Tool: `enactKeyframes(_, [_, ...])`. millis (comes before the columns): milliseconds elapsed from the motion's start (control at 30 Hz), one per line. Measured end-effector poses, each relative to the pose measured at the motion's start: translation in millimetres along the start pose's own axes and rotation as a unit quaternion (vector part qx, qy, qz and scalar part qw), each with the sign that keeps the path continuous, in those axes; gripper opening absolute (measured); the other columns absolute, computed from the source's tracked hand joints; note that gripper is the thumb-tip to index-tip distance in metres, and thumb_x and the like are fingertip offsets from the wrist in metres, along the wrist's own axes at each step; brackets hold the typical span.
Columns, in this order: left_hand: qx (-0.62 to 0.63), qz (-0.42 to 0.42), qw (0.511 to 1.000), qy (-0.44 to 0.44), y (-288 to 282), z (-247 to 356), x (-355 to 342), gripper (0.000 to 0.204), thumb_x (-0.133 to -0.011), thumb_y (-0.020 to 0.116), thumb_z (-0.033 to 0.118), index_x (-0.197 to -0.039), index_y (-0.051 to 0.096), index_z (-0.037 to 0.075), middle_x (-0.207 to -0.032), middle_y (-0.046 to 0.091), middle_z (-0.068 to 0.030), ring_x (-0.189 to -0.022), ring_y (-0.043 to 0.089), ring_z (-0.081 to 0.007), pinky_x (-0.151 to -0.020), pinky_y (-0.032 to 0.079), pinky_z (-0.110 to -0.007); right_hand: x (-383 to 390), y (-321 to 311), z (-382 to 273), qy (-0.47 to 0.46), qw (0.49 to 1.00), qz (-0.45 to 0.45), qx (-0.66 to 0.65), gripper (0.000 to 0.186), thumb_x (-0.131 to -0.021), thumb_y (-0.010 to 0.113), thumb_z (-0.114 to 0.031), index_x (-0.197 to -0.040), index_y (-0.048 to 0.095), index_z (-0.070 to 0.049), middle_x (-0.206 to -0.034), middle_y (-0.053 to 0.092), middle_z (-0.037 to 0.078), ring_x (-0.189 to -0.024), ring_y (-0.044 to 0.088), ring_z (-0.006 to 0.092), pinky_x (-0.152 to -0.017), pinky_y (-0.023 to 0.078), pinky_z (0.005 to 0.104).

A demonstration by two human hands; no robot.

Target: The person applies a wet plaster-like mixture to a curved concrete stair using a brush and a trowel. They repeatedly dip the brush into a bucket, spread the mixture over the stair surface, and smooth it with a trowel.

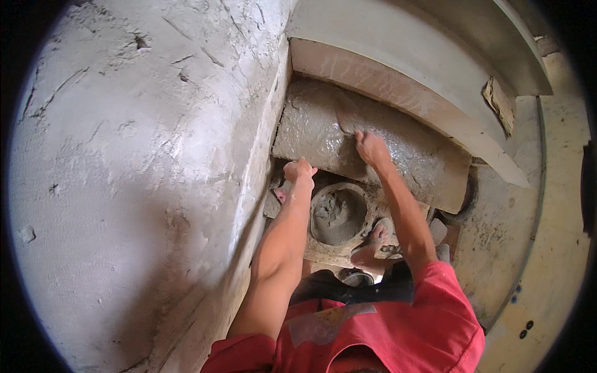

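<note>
though both in fists, left hand (300, 169) at edge of wet slab (314, 127), right hand (372, 148) around apparent tool (347, 123)

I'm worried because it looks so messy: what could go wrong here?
The foot is close beside the round tub, so it might bump it and spill the grey mix. The right hand is bare and close over the shiny grey layer, so a slip could leave a mark in it. The left hand is bare too, near the layer's front edge; the wet stuff might bother the skin.
</note>
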State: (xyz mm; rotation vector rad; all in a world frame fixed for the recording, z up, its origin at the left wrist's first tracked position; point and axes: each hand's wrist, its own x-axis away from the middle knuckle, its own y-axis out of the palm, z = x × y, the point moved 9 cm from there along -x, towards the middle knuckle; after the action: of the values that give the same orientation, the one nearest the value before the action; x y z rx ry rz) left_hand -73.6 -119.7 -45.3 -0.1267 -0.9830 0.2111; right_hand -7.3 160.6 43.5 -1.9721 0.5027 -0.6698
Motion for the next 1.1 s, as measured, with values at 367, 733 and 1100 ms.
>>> enactKeyframes(367, [-0.100,0.002,0.995,0.000,-2,-6,-9,0.038,-0.094,0.061,0.008,-0.125,0.063,-0.014,-0.126,0.069,-0.0280,-0.093,0.077,-0.0380,-0.079,0.066,-0.044,8,87,-54,0.141,0.940,0.022,-0.309,0.066,-0.111,0.042,-0.050,-0.089,0.063,0.008,-0.067,0.065,0.021,-0.053,0.069,0.0335,-0.052,0.055,0.0483])
enactKeyframes(733, [-0.058,-0.017,0.998,0.013,-3,0,-6,0.038,-0.093,0.064,0.004,-0.124,0.061,-0.018,-0.132,0.064,-0.0295,-0.105,0.074,-0.0410,-0.076,0.071,-0.045,17,50,-107,-0.029,0.994,-0.095,-0.046,0.063,-0.109,0.042,-0.047,-0.113,0.067,0.010,-0.108,0.070,0.037,-0.108,0.067,0.0538,-0.095,0.052,0.0598])
enactKeyframes(1100, [-0.052,-0.019,0.998,-0.013,-1,-2,7,0.040,-0.094,0.062,0.001,-0.128,0.058,-0.020,-0.131,0.063,-0.0310,-0.094,0.077,-0.0363,-0.069,0.072,-0.038,109,34,89,0.272,0.935,0.079,-0.213,0.069,-0.108,0.044,-0.055,-0.125,0.067,0.007,-0.092,0.072,0.028,-0.085,0.073,0.0423,-0.077,0.054,0.0554])
